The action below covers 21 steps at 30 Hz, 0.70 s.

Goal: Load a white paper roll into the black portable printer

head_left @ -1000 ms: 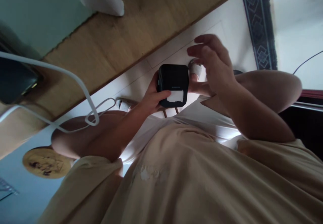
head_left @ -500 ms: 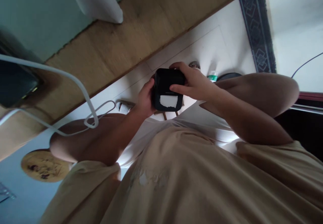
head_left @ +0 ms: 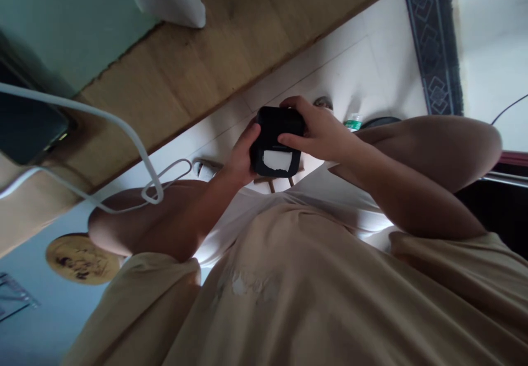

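While you looked down past your beige shirt (head_left: 330, 300), both your hands met on a small black box (head_left: 275, 148) held in the air in front of your chest, above the pale floor (head_left: 371, 63). Your left hand (head_left: 238, 159) cupped its left side, thumb curled up against the edge. Your right hand (head_left: 319, 132) closed over its top and right side, fingers wrapped across the upper face. A white strip (head_left: 277, 159) showed on the box's near face. To the left, a white cable (head_left: 140, 154) looped over the wooden surface (head_left: 231, 41). Just beyond your right hand stood a green-capped bottle (head_left: 352, 122).
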Available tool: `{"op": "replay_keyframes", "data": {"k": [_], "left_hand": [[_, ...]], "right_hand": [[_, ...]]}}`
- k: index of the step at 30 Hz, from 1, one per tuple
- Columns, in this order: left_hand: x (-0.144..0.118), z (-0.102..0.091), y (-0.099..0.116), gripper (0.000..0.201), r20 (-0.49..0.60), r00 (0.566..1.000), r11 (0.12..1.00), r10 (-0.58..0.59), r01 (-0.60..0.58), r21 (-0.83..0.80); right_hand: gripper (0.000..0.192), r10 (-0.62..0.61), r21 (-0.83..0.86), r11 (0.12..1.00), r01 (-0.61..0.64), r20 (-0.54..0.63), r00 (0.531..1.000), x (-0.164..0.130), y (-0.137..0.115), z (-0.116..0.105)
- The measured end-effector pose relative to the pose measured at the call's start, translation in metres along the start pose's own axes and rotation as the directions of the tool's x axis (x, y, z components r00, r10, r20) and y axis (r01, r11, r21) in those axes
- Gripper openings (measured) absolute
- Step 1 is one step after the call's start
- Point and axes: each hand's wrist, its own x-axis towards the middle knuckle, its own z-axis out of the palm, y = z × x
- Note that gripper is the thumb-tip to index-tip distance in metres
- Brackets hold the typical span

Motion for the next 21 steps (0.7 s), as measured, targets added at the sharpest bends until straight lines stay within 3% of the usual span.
{"op": "replay_keyframes", "data": {"k": [3, 8, 13, 17, 21], "left_hand": [[0.002, 0.003, 0.000, 0.028, 0.015, 0.999, 0.999, 0.035, -0.034, -0.032], [0.004, 0.006, -0.001, 0.034, 0.047, 0.998, 0.999, -0.032, 0.034, -0.029], [0.006, 0.007, 0.002, 0.043, -0.024, 0.999, 0.999, 0.042, -0.042, 0.003], [0.009, 0.005, 0.002, 0.031, -0.069, 0.988, 0.990, 0.135, -0.133, 0.040], [0.012, 0.002, 0.000, 0.035, -0.041, 0.992, 0.992, 0.122, -0.120, 0.039]], "right_hand": [[0.073, 0.001, 0.103, 0.995, -0.003, 0.021, 1.000, 0.000, 0.005, -0.001], [0.075, 0.005, 0.201, 0.980, 0.009, -0.067, 0.998, -0.008, 0.009, -0.002], [0.076, -0.176, 0.083, 0.979, 0.187, -0.120, 0.977, -0.011, 0.012, -0.006], [0.078, -0.295, -0.026, 0.956, 0.293, -0.094, 0.951, -0.011, 0.014, -0.009], [0.065, -0.344, -0.240, 0.929, 0.282, -0.277, 0.897, -0.015, 0.012, -0.011]]}}
